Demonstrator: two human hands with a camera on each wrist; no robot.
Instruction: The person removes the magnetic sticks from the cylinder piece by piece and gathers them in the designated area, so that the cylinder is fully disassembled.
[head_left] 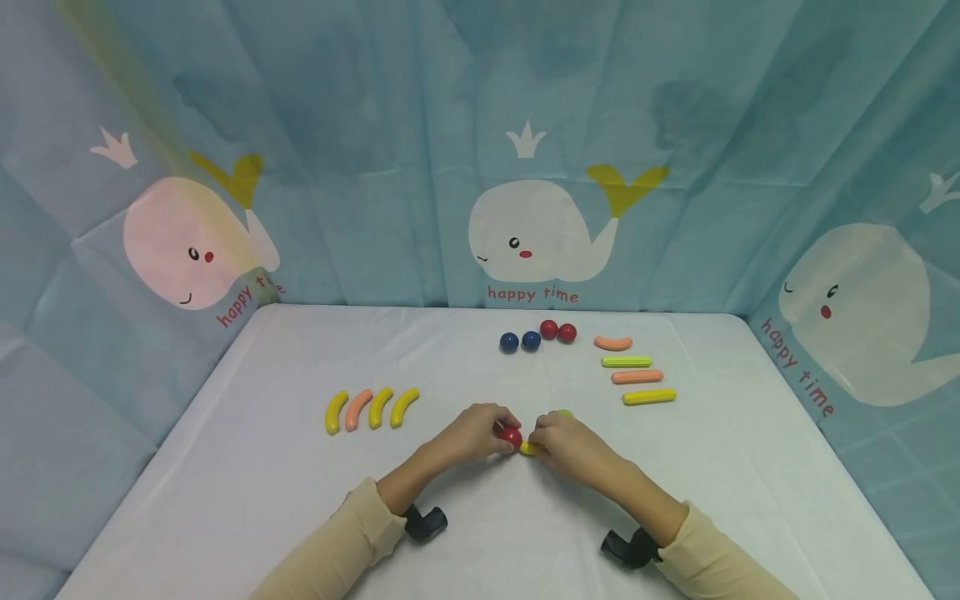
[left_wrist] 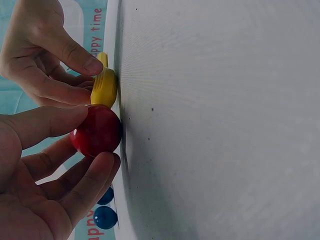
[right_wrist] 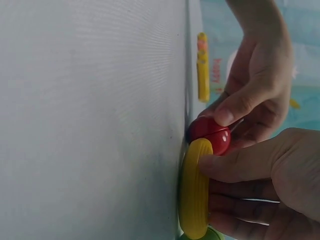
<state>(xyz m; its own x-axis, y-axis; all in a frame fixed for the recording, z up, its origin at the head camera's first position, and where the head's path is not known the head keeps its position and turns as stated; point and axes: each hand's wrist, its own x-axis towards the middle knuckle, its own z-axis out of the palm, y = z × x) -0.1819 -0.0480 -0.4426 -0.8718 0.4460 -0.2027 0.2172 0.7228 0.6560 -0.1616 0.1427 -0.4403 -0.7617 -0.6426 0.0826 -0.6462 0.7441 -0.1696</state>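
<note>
A glossy red ball (head_left: 511, 438) rests on the white tabletop, pinched between the thumb and fingers of my left hand (head_left: 474, 433). Right beside it, its end against the ball, lies a yellow ridged stick (right_wrist: 196, 190). My right hand (head_left: 573, 450) pinches this stick, the thumb on its near side and the fingers behind. Part of a green round piece (right_wrist: 214, 234) shows past the stick's other end; most of it is hidden by my right hand in the head view.
Curved yellow and orange sticks (head_left: 380, 407) stand in a row at the left. Further back are two blue balls (head_left: 509, 342) and two red balls (head_left: 558, 332). Orange, green and yellow sticks (head_left: 648, 397) lie at the right. A whale-print curtain (head_left: 375, 242) surrounds the table.
</note>
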